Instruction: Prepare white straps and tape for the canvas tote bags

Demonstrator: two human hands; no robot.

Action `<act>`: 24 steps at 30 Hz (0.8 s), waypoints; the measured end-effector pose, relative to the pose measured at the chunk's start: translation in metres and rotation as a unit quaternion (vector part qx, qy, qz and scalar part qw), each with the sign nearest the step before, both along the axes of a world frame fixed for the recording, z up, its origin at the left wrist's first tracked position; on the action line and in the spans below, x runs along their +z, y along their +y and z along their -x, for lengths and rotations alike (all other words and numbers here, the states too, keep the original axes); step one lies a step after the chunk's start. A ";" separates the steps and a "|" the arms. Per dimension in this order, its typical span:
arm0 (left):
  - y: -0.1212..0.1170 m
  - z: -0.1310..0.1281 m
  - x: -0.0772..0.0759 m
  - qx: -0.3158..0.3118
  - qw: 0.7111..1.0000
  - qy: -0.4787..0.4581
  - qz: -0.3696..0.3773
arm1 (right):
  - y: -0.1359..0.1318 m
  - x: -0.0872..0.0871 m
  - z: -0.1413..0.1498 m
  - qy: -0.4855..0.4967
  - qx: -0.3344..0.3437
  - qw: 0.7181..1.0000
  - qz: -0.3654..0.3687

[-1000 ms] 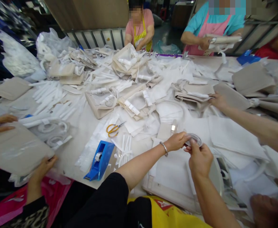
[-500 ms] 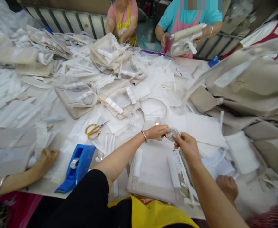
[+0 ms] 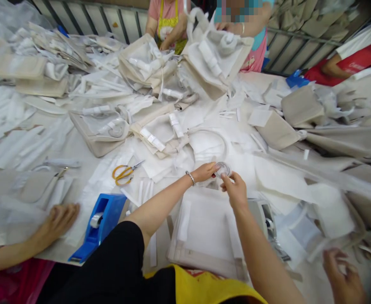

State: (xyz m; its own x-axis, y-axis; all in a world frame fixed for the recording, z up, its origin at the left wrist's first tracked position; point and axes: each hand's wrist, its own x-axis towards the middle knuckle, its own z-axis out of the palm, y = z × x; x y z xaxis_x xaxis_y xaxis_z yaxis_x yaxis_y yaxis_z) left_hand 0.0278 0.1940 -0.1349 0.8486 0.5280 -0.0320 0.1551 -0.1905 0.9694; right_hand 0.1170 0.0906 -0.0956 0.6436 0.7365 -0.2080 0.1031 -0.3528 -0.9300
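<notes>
My left hand (image 3: pixel 205 172) pinches the left side of a small greyish coil (image 3: pixel 223 169), ring-shaped and partly see-through; I cannot tell what it is made of. On its lower right side, the fingers of my right hand (image 3: pixel 236 190) close on it too. Both hands are just above the far edge of a pale beige bag (image 3: pixel 207 232), which lies flat in front of me with white wrapping strips on it. A thin looped strap or handle (image 3: pixel 226 145) lies just beyond my hands.
Orange-handled scissors (image 3: pixel 124 174) and a blue tape dispenser (image 3: pixel 98 223) lie left; a grey dispenser (image 3: pixel 265 219) is right of the bag. Wrapped bags (image 3: pixel 154 135) and white sheets cover the table. Co-workers' hands (image 3: pixel 58 219) and another hand (image 3: pixel 344 274) rest on either side.
Both hands have moved slightly left and away from me with the coil. Across the table, a co-worker has brought a wrapped bag over the pile. The grey dispenser has come into view.
</notes>
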 end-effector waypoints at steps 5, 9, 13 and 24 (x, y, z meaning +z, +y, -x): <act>0.003 0.000 0.005 -0.063 0.991 0.038 -0.112 | 0.001 0.025 -0.047 0.011 0.197 0.971 0.134; 0.004 -0.003 0.004 -0.100 0.994 -0.033 -0.003 | 0.006 0.026 -0.045 0.043 0.170 0.978 0.115; 0.002 -0.002 -0.010 -0.058 0.969 -0.133 0.199 | 0.011 0.008 -0.025 0.082 0.024 0.996 0.038; -0.028 -0.011 -0.044 0.157 0.902 -0.154 0.370 | 0.029 -0.036 0.018 -0.025 -0.128 0.991 0.006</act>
